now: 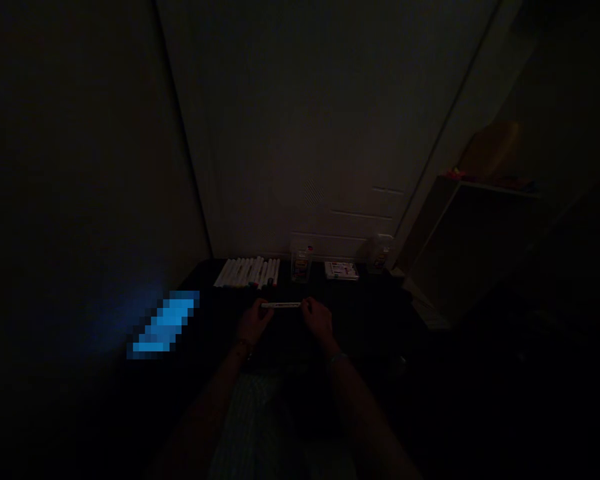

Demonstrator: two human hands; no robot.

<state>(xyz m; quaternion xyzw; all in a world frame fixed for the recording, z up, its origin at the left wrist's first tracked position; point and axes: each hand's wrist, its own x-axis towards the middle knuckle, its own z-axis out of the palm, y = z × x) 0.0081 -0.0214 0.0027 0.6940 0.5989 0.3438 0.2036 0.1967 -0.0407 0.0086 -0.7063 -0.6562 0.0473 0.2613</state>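
Observation:
In dim light, a slim white marker [282, 305] is held level above the dark table. My left hand [253, 321] is closed around its left end, and my right hand [318, 318] grips the right end between the fingers. Beyond my left hand lies a row of white markers [245, 272] side by side, some with coloured ends. A clear plastic container [301, 265] with a label stands upright past the held marker. To its right is a small flat white box [341, 270] with coloured print.
A glowing blue, pixelated rectangle [164, 325] is at the left. Another clear container [380, 255] stands at the back right, near the pale wall [300, 133]. Farther right is a cabinet-like piece [470, 247] with things on top. Much of the scene is too dark to make out.

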